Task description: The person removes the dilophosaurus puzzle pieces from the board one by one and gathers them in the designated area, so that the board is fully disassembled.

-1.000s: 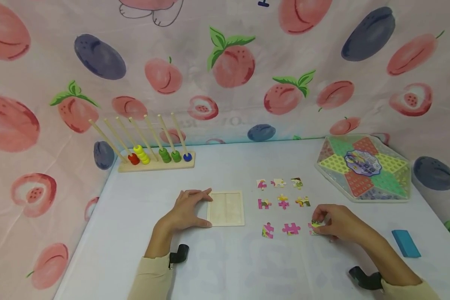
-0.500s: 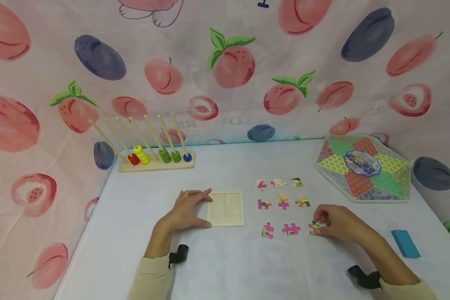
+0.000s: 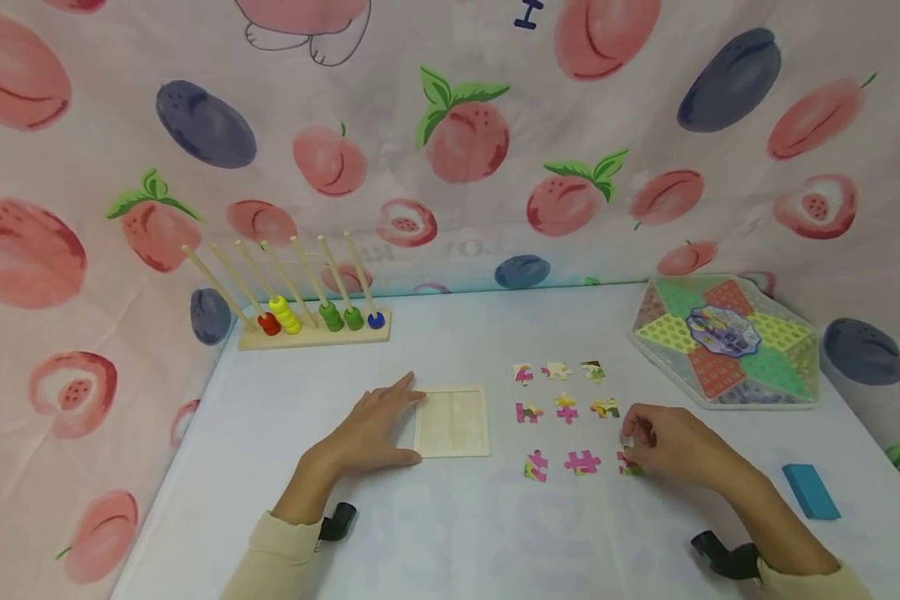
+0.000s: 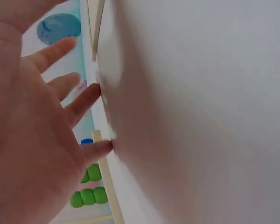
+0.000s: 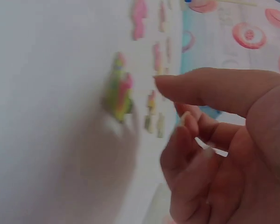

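My left hand [image 3: 371, 429] is spread at the left side of a shallow square wooden tray [image 3: 452, 423], its thumb and a finger at the tray's edge. In the left wrist view the fingers [image 4: 86, 100] are apart and hold nothing. My right hand [image 3: 678, 443] hovers by the lower-right jigsaw piece [image 3: 630, 464], partly covering it. The right wrist view shows this pink and green piece [image 5: 120, 91] on the table, apart from the thumb [image 5: 200, 86] and loosely bent fingers. Several other pieces, such as a pink one [image 3: 582, 462], lie in rows between the hands.
A wooden bead counter [image 3: 315, 333] with coloured beads and upright rods stands at the back left. A hexagonal patterned box [image 3: 727, 342] lies at the back right. A blue block [image 3: 812, 492] rests beside my right forearm. Fruit-print cloth [image 3: 465, 208] hangs behind the table.
My right fingers have come off the lower-right jigsaw piece, which stays in its place. My left forefinger has lifted a little and the left wrist has shifted left. The head view has tilted slightly.
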`<state>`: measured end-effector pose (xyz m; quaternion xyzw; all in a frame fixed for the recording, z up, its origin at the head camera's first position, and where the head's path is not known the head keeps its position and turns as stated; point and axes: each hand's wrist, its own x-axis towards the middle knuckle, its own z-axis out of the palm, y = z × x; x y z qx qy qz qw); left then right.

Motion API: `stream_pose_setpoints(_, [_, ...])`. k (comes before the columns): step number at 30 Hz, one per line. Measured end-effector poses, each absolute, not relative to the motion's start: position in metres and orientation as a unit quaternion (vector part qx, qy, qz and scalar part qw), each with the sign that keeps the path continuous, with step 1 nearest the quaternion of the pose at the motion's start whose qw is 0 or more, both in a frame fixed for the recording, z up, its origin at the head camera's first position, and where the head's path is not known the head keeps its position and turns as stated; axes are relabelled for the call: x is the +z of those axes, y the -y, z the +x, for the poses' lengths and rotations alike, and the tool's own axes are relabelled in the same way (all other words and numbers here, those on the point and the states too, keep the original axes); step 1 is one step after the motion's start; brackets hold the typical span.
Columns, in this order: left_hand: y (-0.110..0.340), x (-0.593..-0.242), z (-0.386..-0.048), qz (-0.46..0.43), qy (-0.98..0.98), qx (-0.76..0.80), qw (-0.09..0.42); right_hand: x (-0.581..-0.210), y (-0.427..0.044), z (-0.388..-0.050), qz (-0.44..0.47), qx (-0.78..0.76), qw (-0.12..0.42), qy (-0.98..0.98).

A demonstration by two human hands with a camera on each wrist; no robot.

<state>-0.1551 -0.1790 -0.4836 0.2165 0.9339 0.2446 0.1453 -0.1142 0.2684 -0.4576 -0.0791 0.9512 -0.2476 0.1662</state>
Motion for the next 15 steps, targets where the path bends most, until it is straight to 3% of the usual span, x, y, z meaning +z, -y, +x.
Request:
stream_pose_setpoints(10, [0.174, -0.428, -0.167, 0.299, -0.938, 0.177, 0.02, -0.423, -0.254, -0.138, -0.076, -0.216, 0.037, -0.973])
stream_pose_setpoints(15, [0.161, -0.391, -0.182, 0.323, -0.936, 0.134, -0.029, -0.406, -0.238, -0.162, -0.121, -0.194, -0.039, -0.973])
